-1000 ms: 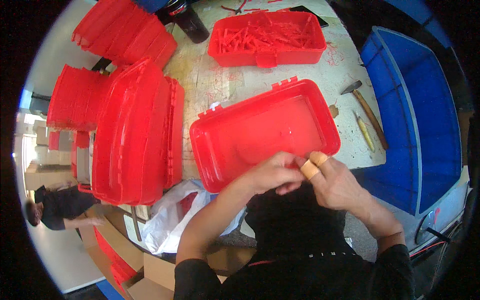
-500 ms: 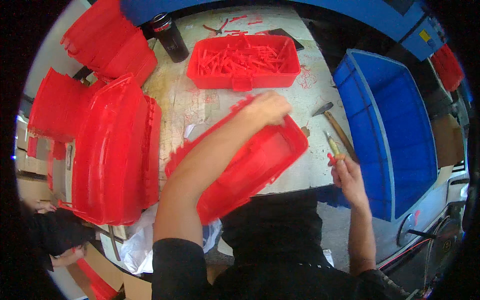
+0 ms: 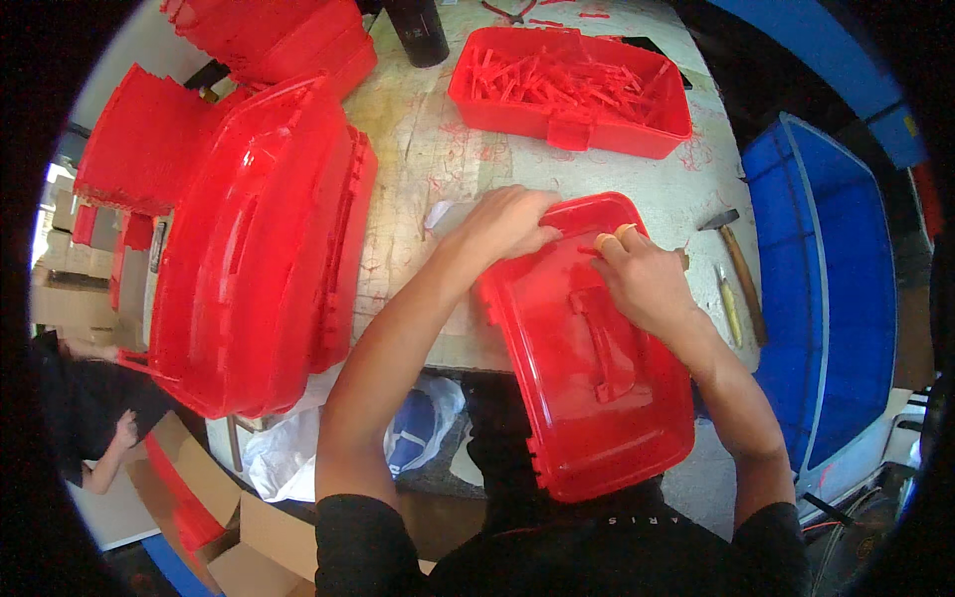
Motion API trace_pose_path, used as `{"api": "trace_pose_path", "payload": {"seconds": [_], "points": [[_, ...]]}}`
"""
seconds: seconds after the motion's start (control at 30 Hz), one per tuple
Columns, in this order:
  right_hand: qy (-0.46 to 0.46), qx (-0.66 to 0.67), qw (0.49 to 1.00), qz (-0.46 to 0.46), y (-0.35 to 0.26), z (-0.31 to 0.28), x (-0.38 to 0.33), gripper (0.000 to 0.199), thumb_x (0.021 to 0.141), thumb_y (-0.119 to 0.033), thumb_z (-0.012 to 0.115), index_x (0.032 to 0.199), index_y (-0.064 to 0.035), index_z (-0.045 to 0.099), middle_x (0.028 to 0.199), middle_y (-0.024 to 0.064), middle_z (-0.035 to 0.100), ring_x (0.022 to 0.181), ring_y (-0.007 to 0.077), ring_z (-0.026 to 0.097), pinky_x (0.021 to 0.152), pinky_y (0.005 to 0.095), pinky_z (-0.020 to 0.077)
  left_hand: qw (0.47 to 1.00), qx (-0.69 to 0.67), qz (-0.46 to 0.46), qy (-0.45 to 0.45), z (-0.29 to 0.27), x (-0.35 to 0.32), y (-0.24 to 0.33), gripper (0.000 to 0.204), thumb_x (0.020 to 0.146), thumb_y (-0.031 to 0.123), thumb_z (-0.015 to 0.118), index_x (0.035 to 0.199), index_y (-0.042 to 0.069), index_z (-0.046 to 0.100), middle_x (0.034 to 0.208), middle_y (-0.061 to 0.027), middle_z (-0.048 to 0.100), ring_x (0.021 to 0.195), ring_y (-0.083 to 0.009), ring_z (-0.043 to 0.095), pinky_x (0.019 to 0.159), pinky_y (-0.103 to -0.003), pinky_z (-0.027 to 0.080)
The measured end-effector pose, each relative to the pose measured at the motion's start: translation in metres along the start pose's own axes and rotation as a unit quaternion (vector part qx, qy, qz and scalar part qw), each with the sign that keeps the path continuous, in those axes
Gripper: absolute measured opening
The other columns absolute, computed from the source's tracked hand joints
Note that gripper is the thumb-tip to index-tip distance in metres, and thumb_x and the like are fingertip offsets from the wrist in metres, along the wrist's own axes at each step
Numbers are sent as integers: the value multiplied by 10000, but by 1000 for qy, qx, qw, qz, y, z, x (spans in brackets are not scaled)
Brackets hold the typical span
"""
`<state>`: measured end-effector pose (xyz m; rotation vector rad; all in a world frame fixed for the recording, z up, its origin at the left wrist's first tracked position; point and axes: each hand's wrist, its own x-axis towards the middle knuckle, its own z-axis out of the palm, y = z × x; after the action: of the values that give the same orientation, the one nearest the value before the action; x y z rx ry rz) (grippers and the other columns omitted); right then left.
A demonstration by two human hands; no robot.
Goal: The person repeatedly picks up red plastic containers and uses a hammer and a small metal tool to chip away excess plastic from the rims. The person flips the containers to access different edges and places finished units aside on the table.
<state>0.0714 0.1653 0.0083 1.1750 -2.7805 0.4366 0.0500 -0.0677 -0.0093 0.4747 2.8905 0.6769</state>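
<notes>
Red plastic lid point(image 3: 587, 358) lies under left hand point(image 3: 507, 221) and right hand point(image 3: 642, 279).

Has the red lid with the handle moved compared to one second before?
Yes. The red lid was flipped handle-up and now overhangs the table's near edge, farther from the tray of red pieces.

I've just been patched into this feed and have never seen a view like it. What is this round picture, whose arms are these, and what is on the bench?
The picture comes from a wide-angle camera on a person's head, looking down, so straight edges bend near the rim. The two bare arms coming in from the bottom are that person's own. The left hand and right hand both rest on the far end of a red plastic lid, which lies handle side up at the near edge of the workbench. Further back sits a red tray of small red parts. On the left is a stack of red lids; on the right a hammer and a blue bin.
</notes>
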Motion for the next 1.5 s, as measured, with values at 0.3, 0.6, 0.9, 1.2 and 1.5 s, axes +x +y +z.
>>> {"api": "trace_pose_path", "payload": {"seconds": [0.3, 0.6, 0.9, 1.2, 1.5], "points": [[-55, -95, 994, -20, 6, 11, 10, 234, 939, -294, 628, 916, -66, 581, 771, 109, 636, 646, 269, 682, 530, 379, 537, 986, -31, 72, -148, 7, 28, 4, 413, 703, 317, 804, 992, 37, 711, 939, -237, 709, 949, -410, 676, 826, -491, 529], [-9, -126, 990, 54, 8, 15, 4, 136, 895, -208, 685, 901, -91, 616, 729, 75, 643, 551, 275, 640, 478, 389, 503, 995, -8, 32, -99, 12, 28, 21, 355, 767, 348, 738, 829, -2, 735, 848, -255, 692, 844, -428, 685, 772, -480, 557], [-10, -134, 989, 56, 12, 12, 0, 267, 896, -312, 714, 810, -92, 590, 688, 62, 601, 512, 238, 614, 447, 348, 476, 979, 53, 46, -191, 6, 43, 24, 346, 732, 311, 770, 826, -20, 737, 843, -270, 694, 845, -425, 691, 783, -474, 559], [17, -116, 993, 32, 20, 20, 0, 315, 917, -313, 682, 741, -107, 520, 662, 49, 572, 528, 217, 623, 450, 349, 477, 981, 50, 19, -186, 10, 47, 31, 372, 726, 330, 763, 778, -36, 726, 805, -281, 681, 808, -438, 683, 761, -479, 556], [32, -117, 993, 6, 20, 21, 3, 266, 910, -276, 634, 752, -90, 528, 668, 60, 589, 559, 208, 652, 510, 343, 526, 983, 69, -5, -172, 9, 43, 37, 295, 765, 274, 731, 836, -12, 734, 862, -269, 693, 870, -421, 689, 795, -482, 555]]}}
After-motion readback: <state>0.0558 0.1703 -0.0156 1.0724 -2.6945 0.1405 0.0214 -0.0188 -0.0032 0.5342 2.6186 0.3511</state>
